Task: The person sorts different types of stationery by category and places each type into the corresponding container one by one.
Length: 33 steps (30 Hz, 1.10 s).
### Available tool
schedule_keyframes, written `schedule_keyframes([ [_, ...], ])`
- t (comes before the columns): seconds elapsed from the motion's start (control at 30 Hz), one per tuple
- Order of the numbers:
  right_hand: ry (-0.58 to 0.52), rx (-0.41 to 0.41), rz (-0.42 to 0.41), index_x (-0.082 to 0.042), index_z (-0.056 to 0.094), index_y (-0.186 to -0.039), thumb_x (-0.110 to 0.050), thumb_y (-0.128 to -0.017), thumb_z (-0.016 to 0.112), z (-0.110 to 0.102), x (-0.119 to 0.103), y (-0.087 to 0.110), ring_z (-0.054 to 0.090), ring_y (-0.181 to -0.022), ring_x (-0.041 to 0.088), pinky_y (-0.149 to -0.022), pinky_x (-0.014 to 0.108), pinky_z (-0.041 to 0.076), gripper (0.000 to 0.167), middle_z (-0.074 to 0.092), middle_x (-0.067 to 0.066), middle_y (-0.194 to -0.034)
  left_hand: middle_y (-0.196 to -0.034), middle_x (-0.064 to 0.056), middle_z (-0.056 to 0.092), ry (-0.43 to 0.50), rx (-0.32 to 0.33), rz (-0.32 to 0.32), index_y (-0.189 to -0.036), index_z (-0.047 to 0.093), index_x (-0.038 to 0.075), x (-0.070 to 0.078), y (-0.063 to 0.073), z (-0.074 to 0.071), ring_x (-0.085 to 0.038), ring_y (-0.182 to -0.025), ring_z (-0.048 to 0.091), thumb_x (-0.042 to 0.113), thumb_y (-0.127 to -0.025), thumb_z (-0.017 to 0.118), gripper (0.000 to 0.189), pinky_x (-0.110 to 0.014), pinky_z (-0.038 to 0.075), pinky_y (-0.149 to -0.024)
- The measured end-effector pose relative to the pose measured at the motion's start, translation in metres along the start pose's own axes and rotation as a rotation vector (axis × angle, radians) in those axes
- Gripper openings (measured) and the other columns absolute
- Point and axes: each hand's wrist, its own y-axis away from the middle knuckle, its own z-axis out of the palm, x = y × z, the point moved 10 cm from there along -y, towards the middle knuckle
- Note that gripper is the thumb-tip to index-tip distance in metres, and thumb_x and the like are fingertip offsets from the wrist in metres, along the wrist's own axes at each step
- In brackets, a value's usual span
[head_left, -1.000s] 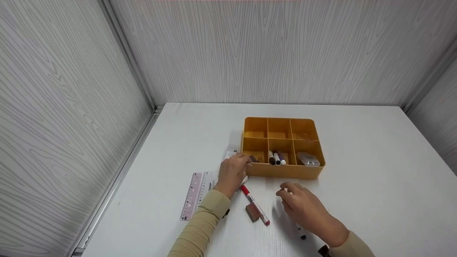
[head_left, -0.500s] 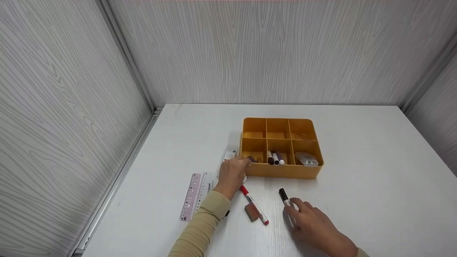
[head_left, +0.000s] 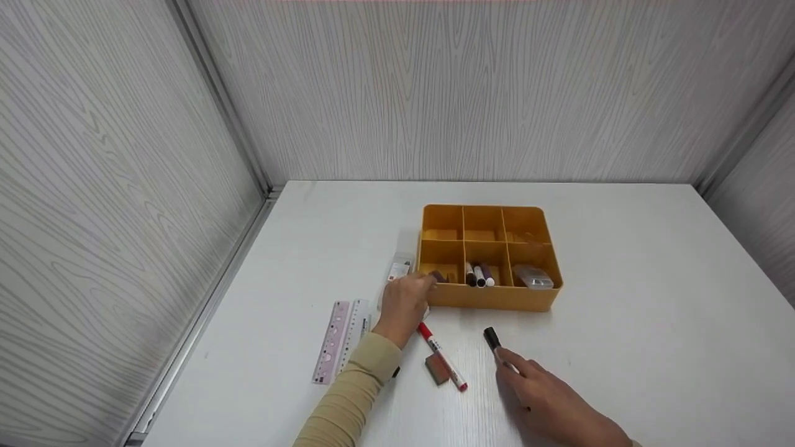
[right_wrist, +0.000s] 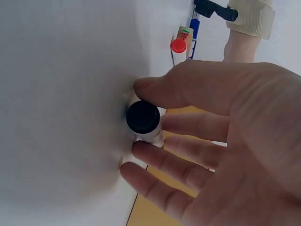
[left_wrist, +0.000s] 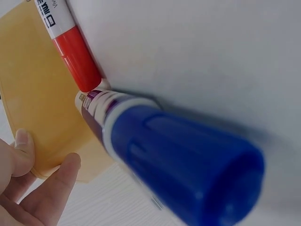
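Marker with a black cap slanted forward from the right hand, in front of the yellow box and to the right of the red marker; whether it touched the white table could not be told. The thumb pressed one side of its barrel and the fingertips the other, a pinch rather than a full-fist hold. It looked light and stiff, probably hard plastic, smooth enough to roll or slip under a slack pinch, but unlikely to break. Mid-barrel seemed the surest place to take hold, since a tug on the cap alone might draw it off. The left hand gripped the box's near left corner, thumb and fingers set about the edge. The box appeared rigid and fairly light, likely to slide if pushed, and best held by a wall or corner.
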Motion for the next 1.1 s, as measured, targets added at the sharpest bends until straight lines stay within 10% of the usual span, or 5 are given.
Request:
schedule_keyframes([
  [0.37, -0.085, 0.071, 0.021, -0.015, 0.062, -0.124, 0.002, -0.088, 0.065, -0.008, 0.008, 0.001, 0.060, -0.120, 0.029, -0.095, 0.048, 0.053, 0.040, 0.049, 0.015, -0.147, -0.088, -0.002, 0.076, -0.019, -0.018, -0.002, -0.097, 0.076, 0.011, 0.001, 0.001, 0.002, -0.016, -0.072, 0.071, 0.009, -0.090, 0.071, 0.009, -0.026, 0.056, -0.063],
  [0.67, -0.110, 0.419, -0.126, -0.015, 0.069, -0.096, 0.012, -0.073, 0.067, -0.046, 0.001, 0.014, 0.057, -0.085, 0.007, -0.071, 0.023, 0.053, 0.036, 0.069, -0.004, -0.108, -0.090, -0.003, 0.075, 0.018, -0.037, -0.027, -0.100, 0.076, 0.010, -0.002, 0.001, 0.004, -0.017, -0.074, 0.071, 0.011, -0.092, 0.069, 0.011, -0.026, 0.058, -0.068],
  [1.1, -0.365, 0.490, -0.160, -0.010, 0.072, -0.089, 0.011, -0.081, 0.068, -0.064, 0.006, 0.021, 0.065, -0.080, 0.003, -0.064, 0.017, 0.055, 0.023, 0.071, 0.004, -0.105, -0.086, -0.001, 0.075, 0.021, 0.003, -0.009, -0.093, 0.076, 0.011, -0.001, 0.001, 0.000, -0.018, -0.073, 0.071, 0.010, -0.088, 0.073, 0.006, -0.029, 0.057, -0.064],
])
